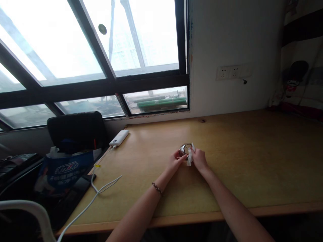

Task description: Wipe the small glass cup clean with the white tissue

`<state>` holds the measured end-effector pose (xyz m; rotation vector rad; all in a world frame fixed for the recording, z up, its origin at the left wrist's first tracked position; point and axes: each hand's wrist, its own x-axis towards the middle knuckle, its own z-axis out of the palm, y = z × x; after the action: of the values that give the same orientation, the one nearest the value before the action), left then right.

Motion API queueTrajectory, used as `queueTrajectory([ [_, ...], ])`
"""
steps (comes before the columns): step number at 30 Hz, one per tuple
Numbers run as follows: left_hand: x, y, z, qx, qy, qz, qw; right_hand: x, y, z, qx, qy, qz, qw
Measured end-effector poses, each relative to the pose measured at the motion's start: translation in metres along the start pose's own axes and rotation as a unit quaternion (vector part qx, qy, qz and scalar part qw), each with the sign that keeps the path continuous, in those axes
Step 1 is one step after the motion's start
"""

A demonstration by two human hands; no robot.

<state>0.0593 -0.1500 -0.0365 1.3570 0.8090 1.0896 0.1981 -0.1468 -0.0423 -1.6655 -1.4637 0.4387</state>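
Note:
Over the middle of the wooden table (pixel 239 151), my left hand (pixel 178 159) is closed round a small, shiny, ring-shaped metal object (pixel 182 147). It has an opening in its middle, but its exact kind is too small to make out. My right hand (pixel 199 158) pinches a crumpled white tissue (pixel 189 158) against the near right side of this object. Part of the tissue sticks up above the right fingers. Both hands are close together, and their fingers hide some of the metal piece. A dark braided bracelet (pixel 156 189) circles my left wrist.
A white power bank (pixel 119 137) lies at the table's left edge, its white cable (pixel 108 184) looping across the left side. Beyond that edge are a black chair (pixel 78 129) and a blue bag (pixel 67 171). Window and wall sockets (pixel 229 72) stand behind.

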Motion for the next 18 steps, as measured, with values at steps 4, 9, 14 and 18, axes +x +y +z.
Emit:
queueTrajectory([
  [4,0.000,-0.002,0.000,0.011,-0.006,0.013,1.000,-0.003,-0.002,0.003,0.069,-0.025,0.062,0.995],
  [9,0.002,-0.001,-0.004,0.003,0.020,-0.026,0.999,-0.006,-0.002,0.009,0.214,-0.170,0.134,0.953],
  [14,0.001,0.000,-0.006,0.005,0.045,-0.037,0.998,-0.001,-0.002,0.004,0.051,-0.098,0.047,0.993],
  [18,0.001,-0.005,-0.009,0.017,0.086,-0.085,0.992,-0.003,-0.006,-0.002,-0.049,-0.037,-0.052,0.997],
])
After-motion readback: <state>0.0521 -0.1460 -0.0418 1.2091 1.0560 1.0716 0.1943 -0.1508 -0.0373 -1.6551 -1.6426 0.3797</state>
